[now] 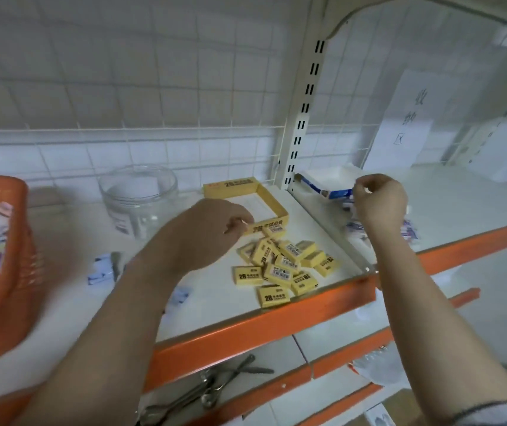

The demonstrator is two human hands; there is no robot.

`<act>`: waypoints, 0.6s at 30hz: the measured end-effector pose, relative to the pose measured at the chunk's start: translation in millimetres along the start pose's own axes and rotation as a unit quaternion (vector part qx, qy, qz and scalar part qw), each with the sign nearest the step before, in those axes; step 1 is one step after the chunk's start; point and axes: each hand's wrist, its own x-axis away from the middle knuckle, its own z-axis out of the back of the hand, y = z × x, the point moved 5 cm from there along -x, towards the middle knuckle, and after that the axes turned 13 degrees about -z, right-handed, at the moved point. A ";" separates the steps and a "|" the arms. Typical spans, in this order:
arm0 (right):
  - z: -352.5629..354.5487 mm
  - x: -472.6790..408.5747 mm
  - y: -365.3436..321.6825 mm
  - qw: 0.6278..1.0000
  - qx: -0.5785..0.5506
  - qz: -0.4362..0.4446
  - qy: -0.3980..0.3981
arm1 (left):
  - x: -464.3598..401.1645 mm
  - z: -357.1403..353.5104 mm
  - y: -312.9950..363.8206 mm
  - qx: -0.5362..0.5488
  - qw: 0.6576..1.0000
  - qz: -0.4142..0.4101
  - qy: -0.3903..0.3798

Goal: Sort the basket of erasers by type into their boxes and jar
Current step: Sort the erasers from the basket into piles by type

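The yellow erasers lie heaped near the shelf's front edge, just in front of the open yellow box. My left hand reaches over beside them, fingers curled at the box's near wall; whether it pinches anything, I cannot tell. My right hand is raised at the blue-and-white box to the right, fingertips pinched together. The glass jar stands left of the yellow box, the orange basket far left.

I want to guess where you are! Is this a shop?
Probably a stationery shop or its stockroom: white shelves with orange edges, a slotted upright post before wire grid backing, and many yellow boxed 2B erasers beside their yellow cardboard tray.
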 end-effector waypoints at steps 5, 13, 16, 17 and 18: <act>-53.5 70.0 -95.8 0.973 -0.076 0.146 -0.159 | 51.3 93.2 -28.6 -0.090 0.991 0.082 0.048; -131.0 235.6 -218.5 0.827 0.022 0.392 -0.402 | 180.7 176.4 -98.4 -0.193 0.930 0.299 -0.089; -147.4 287.7 -247.3 0.773 0.041 0.468 -0.426 | 215.5 184.0 -121.2 -0.199 0.911 0.332 -0.142; -153.5 303.0 -254.8 0.750 0.060 0.489 -0.441 | 225.6 185.7 -128.4 -0.204 0.906 0.335 -0.157; -160.9 317.5 -260.2 0.723 0.099 0.510 -0.456 | 234.5 187.2 -134.6 -0.210 0.902 0.335 -0.171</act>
